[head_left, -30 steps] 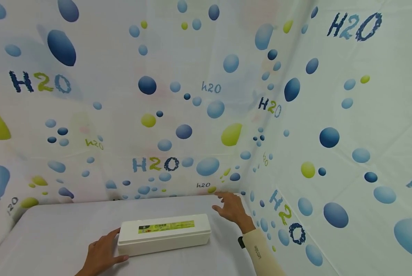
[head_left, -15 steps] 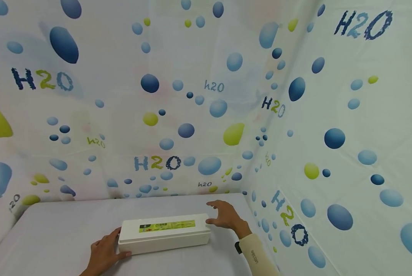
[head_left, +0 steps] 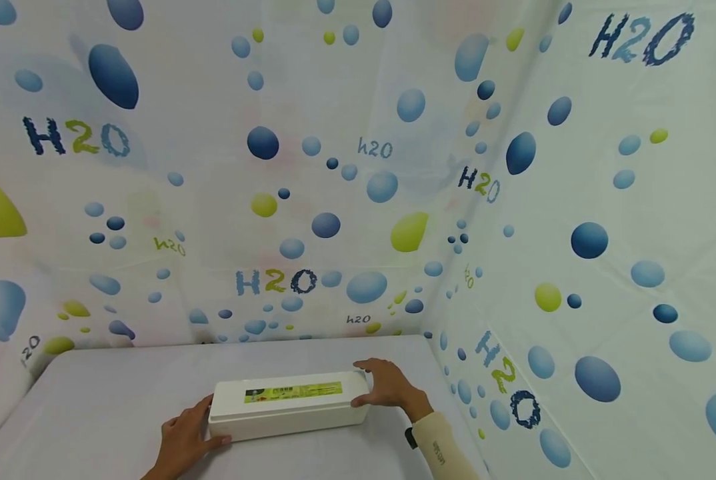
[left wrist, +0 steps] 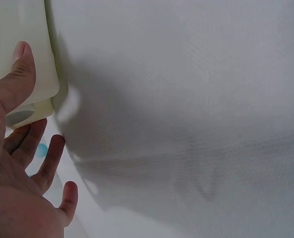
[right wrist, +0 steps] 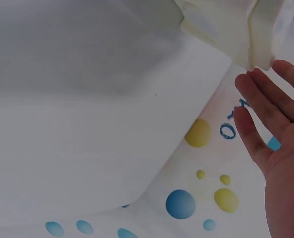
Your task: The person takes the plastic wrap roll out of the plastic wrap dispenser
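A long white lidded box (head_left: 289,413) with a yellow-green label on top lies crosswise on the white table. My left hand (head_left: 185,437) holds its left end, thumb on the front face and forefinger at the back corner. The left wrist view shows this thumb (left wrist: 25,74) against the box's side, while the other fingers spread around the end. At the right end is my right hand (head_left: 391,387), its fingers over the far corner and its thumb beside the near one. In the right wrist view, its fairly straight fingers (right wrist: 266,99) reach the box's edge.
White cloth (head_left: 112,393) covers the table. Behind it and along its right side hang white sheets (head_left: 202,220) printed with blue and green drops and "H2O". A dark band (head_left: 411,438) is at my right wrist, below a beige sleeve (head_left: 442,450).
My right hand has come down and toward me from beyond the box to its right end, and its fingers have drawn in around that end. My left hand has stayed at the left end.
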{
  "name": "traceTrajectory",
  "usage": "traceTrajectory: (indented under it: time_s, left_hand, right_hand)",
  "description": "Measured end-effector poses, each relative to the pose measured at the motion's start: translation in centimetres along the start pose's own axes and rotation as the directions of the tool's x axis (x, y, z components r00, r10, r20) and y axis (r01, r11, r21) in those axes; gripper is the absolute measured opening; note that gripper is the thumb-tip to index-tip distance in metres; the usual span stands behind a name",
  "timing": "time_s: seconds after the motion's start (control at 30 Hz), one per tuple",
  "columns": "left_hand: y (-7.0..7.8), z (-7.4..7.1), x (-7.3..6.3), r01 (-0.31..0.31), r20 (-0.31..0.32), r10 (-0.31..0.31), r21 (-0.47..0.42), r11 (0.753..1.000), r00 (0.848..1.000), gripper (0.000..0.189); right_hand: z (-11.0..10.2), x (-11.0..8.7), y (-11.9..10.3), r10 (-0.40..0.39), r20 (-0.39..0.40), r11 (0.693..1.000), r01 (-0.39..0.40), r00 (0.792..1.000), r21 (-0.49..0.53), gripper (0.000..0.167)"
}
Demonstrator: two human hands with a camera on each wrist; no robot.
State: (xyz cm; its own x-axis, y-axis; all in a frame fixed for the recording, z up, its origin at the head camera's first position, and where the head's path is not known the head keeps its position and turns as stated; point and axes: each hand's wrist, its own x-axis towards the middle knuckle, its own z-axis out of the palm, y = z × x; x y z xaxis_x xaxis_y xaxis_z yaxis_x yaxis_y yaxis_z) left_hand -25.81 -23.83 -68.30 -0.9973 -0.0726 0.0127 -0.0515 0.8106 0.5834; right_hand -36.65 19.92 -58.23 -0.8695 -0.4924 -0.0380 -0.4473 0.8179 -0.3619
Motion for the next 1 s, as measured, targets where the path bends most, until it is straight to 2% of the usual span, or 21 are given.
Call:
traceTrajectory:
  time_s: [0.17,0.37,0.47,0.67,1.0]
  left_hand:
    - [0.11,-0.08,-0.01,0.002,0.004,-0.002,-0.006,1.0,1.0,0.123]
    - [0.17,-0.08,0.0,-0.002,0.001,0.002,0.003,1.0,1.0,0.122]
    - [0.2,-0.03,-0.01,-0.006,-0.004,0.006,0.001,1.0,1.0,0.121]
    - [0.14,0.12,0.04,0.005,-0.008,-0.005,-0.008,1.0,1.0,0.122]
    - [0.1,0.07,-0.13,0.029,0.032,-0.028,-0.041,0.999,0.999,0.122]
  right_hand:
    - [0.43,0.19,-0.17,0.007,0.016,1.0,-0.007,1.0,0.0,0.098]
    - [0.43,0.25,-0.5,-0.003,0.022,1.0,0.003,1.0,-0.005,0.102]
    - [0.41,0.33,-0.54,-0.028,0.023,1.0,0.028,0.999,0.001,0.102]
    - [0.62,0.68,-0.47,-0.09,0.028,0.994,0.092,0.996,-0.053,0.1]
    - [0.92,1.02,-0.58,-0.089,0.054,0.995,0.091,0.995,-0.038,0.1]
